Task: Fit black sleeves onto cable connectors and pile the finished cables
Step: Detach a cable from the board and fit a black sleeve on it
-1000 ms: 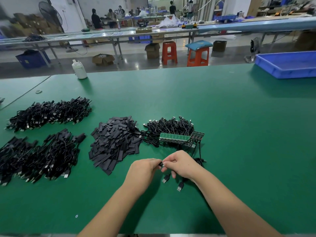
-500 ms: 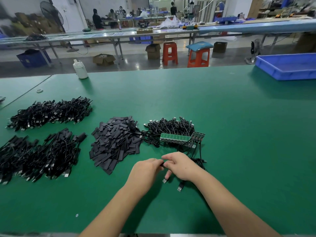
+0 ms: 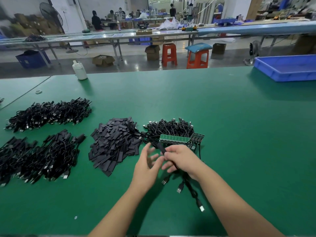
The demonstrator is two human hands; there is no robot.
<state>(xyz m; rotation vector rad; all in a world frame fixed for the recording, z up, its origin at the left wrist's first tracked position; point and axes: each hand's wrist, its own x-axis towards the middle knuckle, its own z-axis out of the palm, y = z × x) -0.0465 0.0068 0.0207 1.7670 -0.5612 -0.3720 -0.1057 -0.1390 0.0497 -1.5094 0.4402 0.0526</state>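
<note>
- Sleeves (image 3: 114, 144) sit piled by our left hand (image 3: 147, 165), easy to reach; its grip is loose.
- Our right hand (image 3: 181, 158) grips one sleeved cable (image 3: 160, 147), ready to pile.

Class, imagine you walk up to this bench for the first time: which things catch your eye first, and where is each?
At near centre, the right hand grips a sleeved cable, with the left hand open beside it. Just beyond the hands lies a heap of black sleeves, and to its right a cable tangle with green boards resting against it. Big cable piles fill the table's left side, and a blue tray sits far right.
</note>
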